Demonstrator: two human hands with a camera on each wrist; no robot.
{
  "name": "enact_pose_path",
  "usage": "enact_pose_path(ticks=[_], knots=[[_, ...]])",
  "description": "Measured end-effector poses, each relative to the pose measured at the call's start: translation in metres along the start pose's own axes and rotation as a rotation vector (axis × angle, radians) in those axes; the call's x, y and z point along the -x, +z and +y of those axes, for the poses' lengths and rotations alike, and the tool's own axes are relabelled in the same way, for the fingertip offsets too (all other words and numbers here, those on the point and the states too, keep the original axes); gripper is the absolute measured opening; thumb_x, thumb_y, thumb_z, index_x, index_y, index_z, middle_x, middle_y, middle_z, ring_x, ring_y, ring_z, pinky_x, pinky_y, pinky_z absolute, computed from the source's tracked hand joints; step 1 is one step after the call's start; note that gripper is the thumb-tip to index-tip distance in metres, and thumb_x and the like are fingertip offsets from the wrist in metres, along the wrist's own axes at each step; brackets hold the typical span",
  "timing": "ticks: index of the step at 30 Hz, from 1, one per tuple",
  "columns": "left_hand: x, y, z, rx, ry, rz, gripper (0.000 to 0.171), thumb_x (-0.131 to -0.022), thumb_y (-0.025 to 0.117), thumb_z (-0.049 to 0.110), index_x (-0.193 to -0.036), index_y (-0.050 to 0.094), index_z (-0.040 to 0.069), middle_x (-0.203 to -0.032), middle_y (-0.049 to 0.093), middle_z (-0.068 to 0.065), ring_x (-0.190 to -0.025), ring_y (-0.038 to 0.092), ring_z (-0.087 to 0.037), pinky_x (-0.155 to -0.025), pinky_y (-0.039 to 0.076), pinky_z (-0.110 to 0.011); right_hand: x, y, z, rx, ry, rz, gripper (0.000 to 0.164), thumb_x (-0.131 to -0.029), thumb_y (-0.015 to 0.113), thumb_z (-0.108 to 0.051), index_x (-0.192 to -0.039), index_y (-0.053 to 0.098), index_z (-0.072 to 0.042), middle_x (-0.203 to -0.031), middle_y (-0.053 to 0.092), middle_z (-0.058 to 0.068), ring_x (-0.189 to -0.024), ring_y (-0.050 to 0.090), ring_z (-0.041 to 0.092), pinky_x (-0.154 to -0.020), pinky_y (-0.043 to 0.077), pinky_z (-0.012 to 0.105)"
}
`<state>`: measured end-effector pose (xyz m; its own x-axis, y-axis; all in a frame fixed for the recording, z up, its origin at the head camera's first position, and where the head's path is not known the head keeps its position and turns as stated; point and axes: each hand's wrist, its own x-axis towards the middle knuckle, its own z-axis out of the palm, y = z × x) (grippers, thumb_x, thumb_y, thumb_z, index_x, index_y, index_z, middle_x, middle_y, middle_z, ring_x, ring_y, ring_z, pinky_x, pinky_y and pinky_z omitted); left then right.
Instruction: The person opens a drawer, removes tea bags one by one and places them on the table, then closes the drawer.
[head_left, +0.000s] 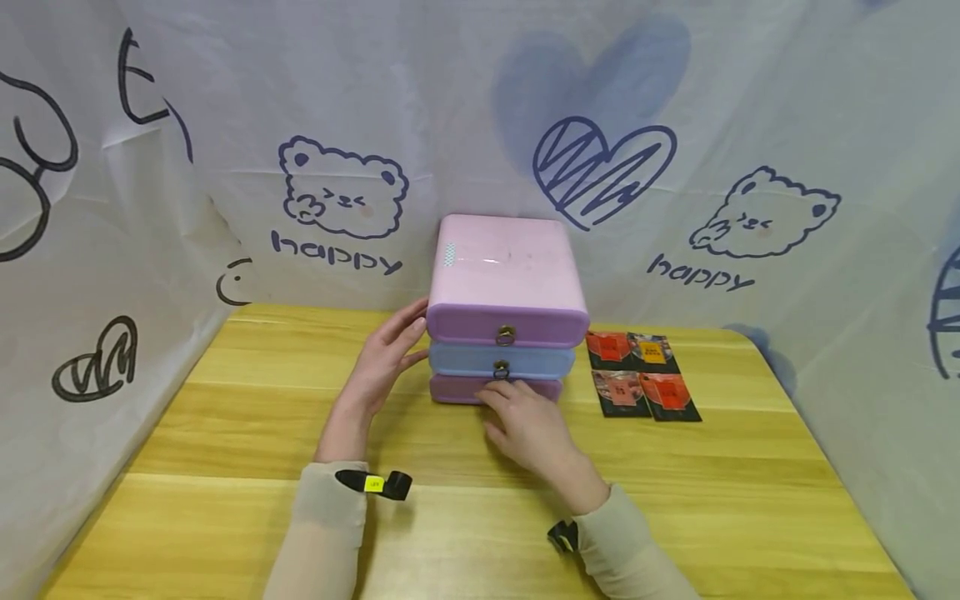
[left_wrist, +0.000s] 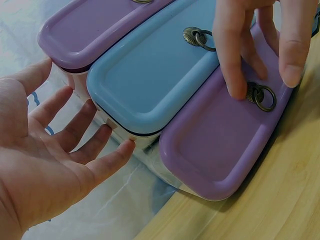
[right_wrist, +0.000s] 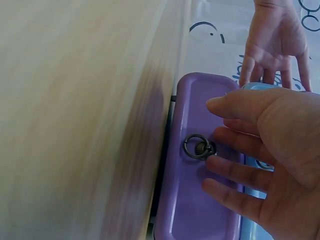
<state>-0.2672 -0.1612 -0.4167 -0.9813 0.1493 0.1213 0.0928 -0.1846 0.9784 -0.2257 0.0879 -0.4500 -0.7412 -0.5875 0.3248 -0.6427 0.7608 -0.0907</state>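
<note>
I have the drawer box (head_left: 502, 258) on my feed, standing on the wooden table (head_left: 450, 533) against the white cloth (head_left: 465, 100). My left hand (head_left: 378, 358) is at the box's left side, fingers spread, tips touching the wall, gripping nothing. And here's my right hand (head_left: 528, 425), in front of the box at the bottom purple drawer (head_left: 450, 389), fingers loosely extended beside its brass ring pull (right_wrist: 201, 148). No grip on that ring; whether a fingertip touches it, I can't tell. Above sits the blue drawer (head_left: 465, 360), its own ring partly behind the right hand in my right wrist view, and the top purple drawer (head_left: 465, 325) over that. Just right of the box, four dark packets (head_left: 618, 392) with red and yellow patches lie flat, two by two.
</note>
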Motion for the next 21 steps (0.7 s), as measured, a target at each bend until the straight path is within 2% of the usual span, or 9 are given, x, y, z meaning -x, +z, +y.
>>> enact_pose_path(ticks=[10, 16, 21], knots=[[0.001, 0.0, 0.001, -0.009, -0.004, -0.001, 0.054, -0.11, 0.055, 0.027, -0.16, 0.041, 0.01, -0.163, 0.041, -0.01, -0.147, 0.04, -0.028, -0.115, 0.044, -0.054, 0.002, 0.009, 0.001, -0.012, 0.014, -0.06, 0.04, -0.093, 0.079, -0.025, -0.129, 0.071, -0.012, -0.13, 0.068, 0.005, -0.113, 0.067, 0.027, -0.096, 0.057, 0.042], [0.001, 0.0, 0.001, -0.007, 0.0, -0.002, 0.054, -0.11, 0.055, 0.027, -0.16, 0.041, 0.009, -0.163, 0.041, -0.011, -0.148, 0.04, -0.028, -0.115, 0.044, -0.054, 0.002, 0.01, -0.001, -0.022, 0.029, -0.104, 0.043, -0.092, 0.08, -0.027, -0.131, 0.07, -0.013, -0.131, 0.065, 0.005, -0.11, 0.067, 0.028, -0.089, 0.06, 0.044], [0.001, 0.0, 0.0, -0.008, -0.002, 0.001, 0.054, -0.11, 0.055, 0.027, -0.16, 0.042, 0.009, -0.163, 0.042, -0.011, -0.147, 0.04, -0.028, -0.115, 0.044, -0.054, 0.002, 0.011, -0.001, -0.022, 0.024, -0.105, 0.042, -0.092, 0.08, -0.027, -0.131, 0.07, -0.014, -0.129, 0.064, 0.004, -0.11, 0.065, 0.025, -0.086, 0.06, 0.043]])
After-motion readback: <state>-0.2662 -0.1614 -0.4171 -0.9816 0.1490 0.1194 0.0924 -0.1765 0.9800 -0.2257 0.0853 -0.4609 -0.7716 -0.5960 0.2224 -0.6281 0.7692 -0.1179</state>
